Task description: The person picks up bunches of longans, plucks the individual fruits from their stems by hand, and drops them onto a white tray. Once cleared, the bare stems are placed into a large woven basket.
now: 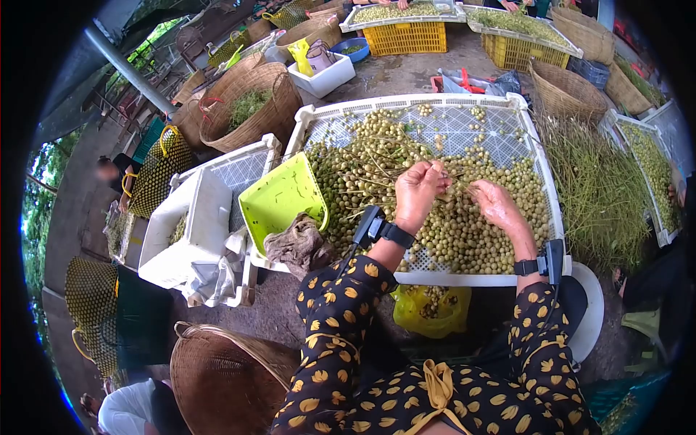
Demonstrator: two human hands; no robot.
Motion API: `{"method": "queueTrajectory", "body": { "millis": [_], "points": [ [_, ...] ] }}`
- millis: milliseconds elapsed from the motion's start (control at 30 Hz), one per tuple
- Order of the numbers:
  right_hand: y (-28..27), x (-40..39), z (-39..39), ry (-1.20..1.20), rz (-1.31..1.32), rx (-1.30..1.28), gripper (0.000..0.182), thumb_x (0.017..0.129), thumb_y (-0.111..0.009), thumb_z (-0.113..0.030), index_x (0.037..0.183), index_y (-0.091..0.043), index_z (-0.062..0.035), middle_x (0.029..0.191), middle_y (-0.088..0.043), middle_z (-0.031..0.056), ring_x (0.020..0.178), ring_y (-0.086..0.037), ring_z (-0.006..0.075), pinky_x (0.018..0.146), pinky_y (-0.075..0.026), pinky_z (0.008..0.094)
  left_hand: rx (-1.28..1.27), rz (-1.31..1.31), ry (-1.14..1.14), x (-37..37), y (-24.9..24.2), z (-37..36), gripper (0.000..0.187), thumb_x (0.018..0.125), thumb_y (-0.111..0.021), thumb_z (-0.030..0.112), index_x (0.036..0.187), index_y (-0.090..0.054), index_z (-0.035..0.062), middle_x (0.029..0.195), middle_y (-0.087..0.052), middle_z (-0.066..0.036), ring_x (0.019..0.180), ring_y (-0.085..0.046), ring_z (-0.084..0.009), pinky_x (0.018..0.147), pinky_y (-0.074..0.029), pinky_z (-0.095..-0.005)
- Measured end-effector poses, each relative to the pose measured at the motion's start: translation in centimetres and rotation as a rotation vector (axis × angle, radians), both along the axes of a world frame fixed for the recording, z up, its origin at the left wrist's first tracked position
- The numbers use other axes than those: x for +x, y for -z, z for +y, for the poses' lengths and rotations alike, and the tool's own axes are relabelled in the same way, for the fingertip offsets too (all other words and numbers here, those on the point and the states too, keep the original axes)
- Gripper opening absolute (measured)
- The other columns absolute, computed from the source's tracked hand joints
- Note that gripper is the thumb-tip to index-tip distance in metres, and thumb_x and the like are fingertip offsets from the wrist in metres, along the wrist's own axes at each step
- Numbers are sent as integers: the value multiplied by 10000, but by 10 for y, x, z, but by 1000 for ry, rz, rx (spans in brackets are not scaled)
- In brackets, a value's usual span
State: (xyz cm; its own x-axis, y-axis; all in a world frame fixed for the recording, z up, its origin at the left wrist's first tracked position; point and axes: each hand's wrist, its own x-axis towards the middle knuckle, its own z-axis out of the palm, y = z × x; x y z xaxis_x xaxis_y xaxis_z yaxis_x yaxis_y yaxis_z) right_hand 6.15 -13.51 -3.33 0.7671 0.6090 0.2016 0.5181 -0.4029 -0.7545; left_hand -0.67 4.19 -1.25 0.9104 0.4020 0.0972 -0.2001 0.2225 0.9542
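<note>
Small round yellow-green fruits [482,239], like longans, cover much of a white mesh tray [319,119] in front of me. Thin stems [373,156] run among the fruits on its left half. Over the middle of the pile, my left hand [419,192] is closed in a pinch on a fruit stem. Close to its right, my right hand [499,204] has curled, pinched fingers at the same small cluster; what they grip is hidden. A lime-green bin [283,196] and a crumpled brown cloth [299,245] rest at the tray's left side.
A yellow bag [431,319] with fruits sits below the tray's near edge. Wicker baskets [228,370] stand front left and behind. Bundled green stems [594,192] lie on the right. A white foam box [185,225] is at left. Other people work at trays further back.
</note>
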Motion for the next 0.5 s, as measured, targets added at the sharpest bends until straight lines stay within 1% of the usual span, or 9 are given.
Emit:
{"method": "queueTrajectory", "body": {
  "millis": [33, 133, 167, 233, 267, 300, 367, 400, 500],
  "points": [
    [1, 2, -4, 6, -91, -9, 172, 895, -470, -131, 939, -574, -1, 802, -618, 146, 696, -582, 246, 647, -449, 361, 2, 7, -1, 0, 1, -3, 184, 908, -542, 175, 810, -580, 25, 779, -634, -44, 678, -638, -123, 574, -500, -217],
    [32, 30, -27, 154, -154, -248, 167, 892, -493, -143, 933, -589, -13, 787, -616, 102, 637, -571, 194, 580, -458, 344, -72, -10, -80, 1, -9, 6, 180, 907, -543, 171, 797, -578, 32, 782, -635, -54, 672, -635, -124, 575, -502, -221],
    [32, 33, -32, 181, 32, -206, 170, 890, -508, -155, 945, -590, -17, 772, -608, 86, 612, -555, 166, 546, -453, 323, -110, -24, -117, 1, -16, 14, 181, 906, -544, 170, 792, -577, 34, 783, -636, -57, 670, -634, -125, 574, -503, -222],
    [1, 20, -33, 230, 399, -122, 183, 886, -538, -179, 970, -593, -26, 742, -591, 55, 561, -525, 110, 479, -442, 281, -164, -13, -115, -1, -20, 23, 188, 904, -552, 185, 799, -583, 32, 777, -635, -70, 702, -638, -143, 576, -513, -244],
    [-3, 14, -28, 173, 574, 44, 269, 880, -570, -261, 1030, -573, -38, 754, -567, 11, 516, -465, 36, 410, -384, 203, -198, -1, -80, -1, -18, 21, 171, 901, -559, 188, 836, -582, 31, 812, -632, -70, 742, -644, -160, 612, -518, -255],
    [-4, 9, -21, 79, 642, 132, 300, 879, -573, -290, 1050, -562, -44, 768, -565, 10, 520, -465, 36, 413, -376, 196, -229, 14, -45, -1, -16, 18, 162, 897, -566, 190, 874, -581, 31, 847, -629, -70, 783, -650, -177, 648, -523, -267],
    [-3, -4, -7, -104, 785, 314, 363, 875, -578, -349, 1089, -541, -58, 797, -561, 9, 528, -463, 35, 420, -361, 183, -262, 35, -18, -3, -13, 9, 163, 896, -568, 189, 876, -583, 28, 844, -629, -70, 780, -645, -173, 656, -518, -263],
    [-3, -10, 0, -143, 842, 384, 384, 874, -573, -373, 1102, -534, -66, 813, -561, 10, 535, -466, 37, 422, -355, 180, -278, 44, -3, -2, -12, 4, 163, 895, -570, 188, 876, -584, 27, 842, -629, -70, 779, -643, -171, 661, -515, -261],
    [-7, -23, 20, -214, 988, 546, 428, 873, -556, -433, 1125, -518, -89, 834, -561, 11, 553, -474, 42, 427, -335, 172, -150, -56, 21, -1, -5, -6, 165, 897, -567, 189, 862, -595, 30, 825, -629, -69, 771, -636, -157, 678, -509, -259]
  ]
}}
